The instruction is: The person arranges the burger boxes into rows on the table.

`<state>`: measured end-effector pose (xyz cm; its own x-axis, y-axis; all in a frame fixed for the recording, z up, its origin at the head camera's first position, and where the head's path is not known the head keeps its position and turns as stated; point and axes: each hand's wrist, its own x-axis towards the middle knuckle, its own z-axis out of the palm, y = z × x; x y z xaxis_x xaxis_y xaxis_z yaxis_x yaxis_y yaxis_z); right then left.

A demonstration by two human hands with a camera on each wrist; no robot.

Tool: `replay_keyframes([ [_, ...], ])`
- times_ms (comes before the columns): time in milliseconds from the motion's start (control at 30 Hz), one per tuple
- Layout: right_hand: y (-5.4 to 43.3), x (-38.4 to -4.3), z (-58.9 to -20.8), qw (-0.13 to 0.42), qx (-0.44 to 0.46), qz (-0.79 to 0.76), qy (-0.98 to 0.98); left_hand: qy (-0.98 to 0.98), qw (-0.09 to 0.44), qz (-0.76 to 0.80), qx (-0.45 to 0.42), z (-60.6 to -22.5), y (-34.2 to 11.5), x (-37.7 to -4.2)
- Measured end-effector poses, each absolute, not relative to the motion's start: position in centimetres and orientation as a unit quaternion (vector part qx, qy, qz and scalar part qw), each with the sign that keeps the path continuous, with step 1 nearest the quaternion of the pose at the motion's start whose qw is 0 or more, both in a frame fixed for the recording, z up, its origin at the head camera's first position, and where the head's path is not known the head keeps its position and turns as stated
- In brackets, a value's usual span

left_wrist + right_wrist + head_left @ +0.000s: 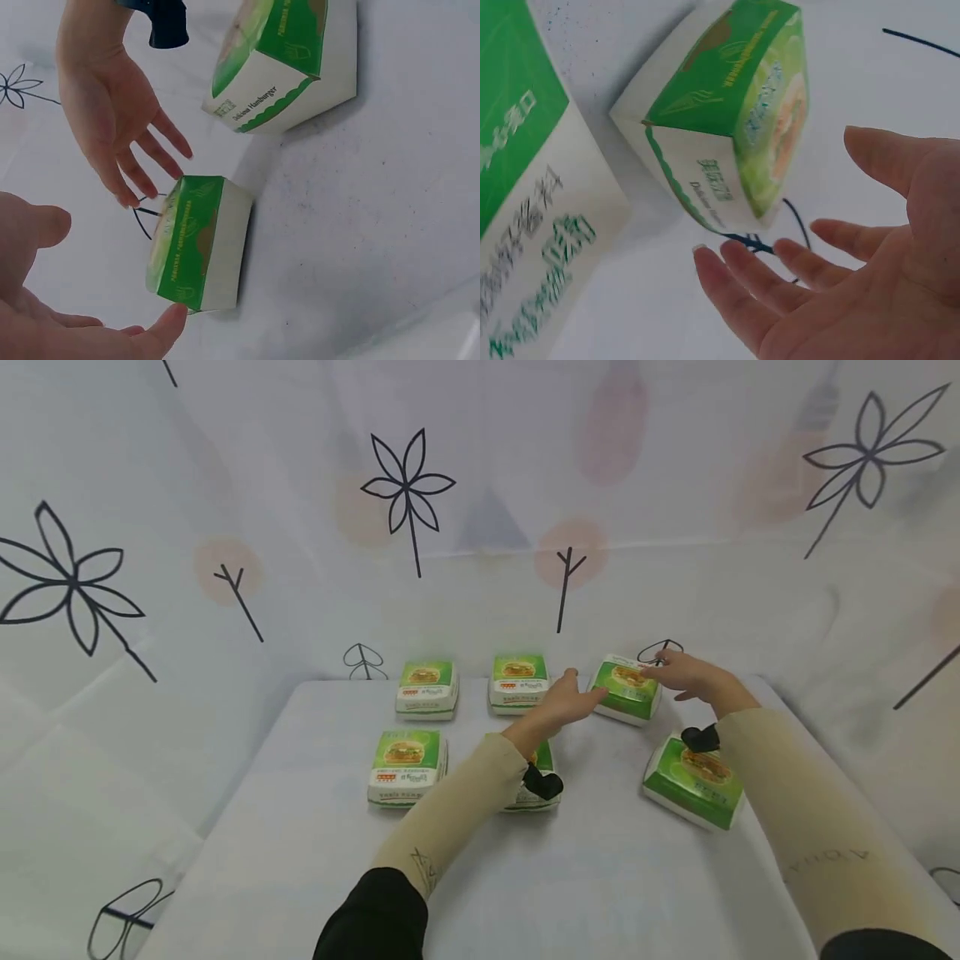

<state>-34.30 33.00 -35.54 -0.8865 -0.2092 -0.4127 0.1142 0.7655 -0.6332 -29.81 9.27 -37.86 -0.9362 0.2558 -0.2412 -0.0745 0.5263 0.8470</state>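
Note:
A green and white hamburger box [628, 688] stands turned at the back right of the table, between my two hands. My left hand [557, 703] reaches to its left side with fingers extended; in the left wrist view a fingertip of that hand [82, 330] meets or nearly meets the box's lower corner [196, 244]. On the other side is my right hand [693, 678], its fingers spread and loosely straight. In the right wrist view, this hand [855, 292] appears slightly apart from the box [712, 112]. Neither hand grips anything.
Another turned hamburger box [693, 781] lies at the front right, below the right sleeve. Two boxes [427, 690] [519, 683] stand at the back; one [407, 768] sits front left. The left forearm partly covers a front middle box [546, 760]. A patterned cloth [480, 593] hangs behind the white table [315, 827].

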Motion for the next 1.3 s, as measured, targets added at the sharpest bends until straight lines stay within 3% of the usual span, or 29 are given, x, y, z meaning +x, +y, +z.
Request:
replay_keyframes([
  [467, 33.1, -35.9, -37.2, 0.274, 0.033, -0.375, 0.885, 0.820, 0.160, 0.547, -0.054, -41.4, 13.7, -32.8],
  [667, 32.8, -35.9, -37.8, 0.264, 0.038, -0.390, 0.881, 0.815, 0.146, 0.554, -0.087, -42.6, 15.2, -33.9],
  [867, 32.5, -36.0, -37.8, 0.250, 0.040, -0.378, 0.891, 0.845, 0.125, 0.513, -0.086, -42.7, 15.5, -34.2],
  [1300, 32.4, -35.7, -37.8, 0.237, -0.002, -0.355, 0.904, 0.823, 0.132, 0.543, -0.097, -42.4, 15.2, -33.3],
])
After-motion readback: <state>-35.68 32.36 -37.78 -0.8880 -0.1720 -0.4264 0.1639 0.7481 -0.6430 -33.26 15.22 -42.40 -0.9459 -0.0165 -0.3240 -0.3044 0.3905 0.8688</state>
